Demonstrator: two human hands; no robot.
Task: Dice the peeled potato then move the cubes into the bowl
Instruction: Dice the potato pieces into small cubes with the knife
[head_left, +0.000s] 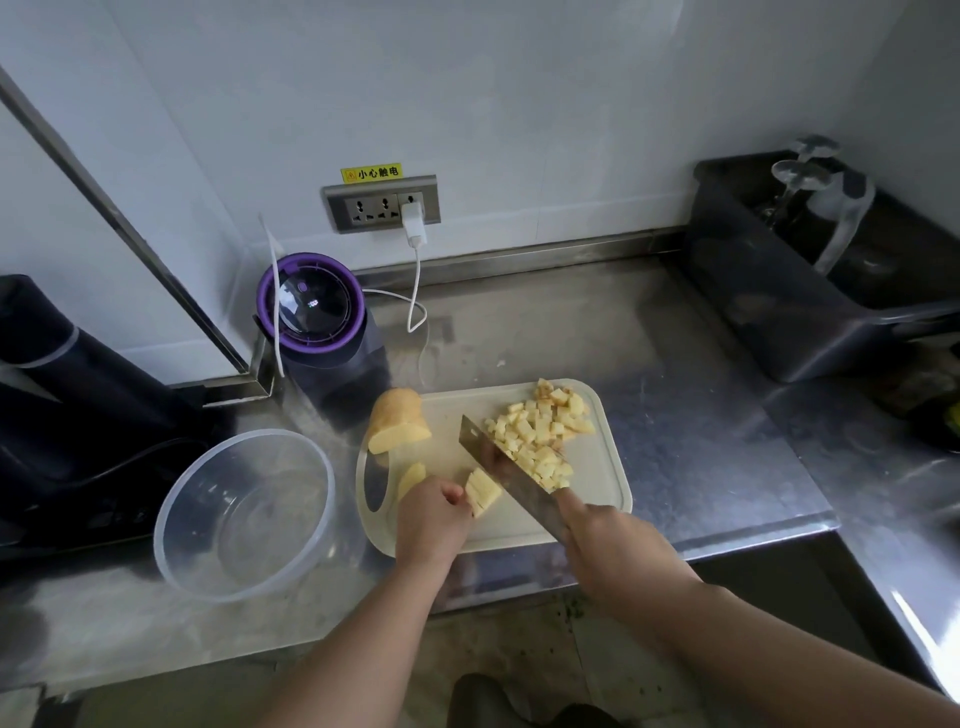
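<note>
Far left on steel desk (675, 338): clear bowl (244, 512), empty. Beside it, white board (597, 467) with large uncut potato piece (397, 421) at its far left corner and a slice (411, 477) just nearer. Left hand (431, 519), fingers curled, pinching a sliced slab (483, 491) against the board. Cleaver (511, 475) angled down, touching that slab. Right hand (613, 545) wrapped tight around the handle. Heap of cubes (543, 434) on far right of board.
</note>
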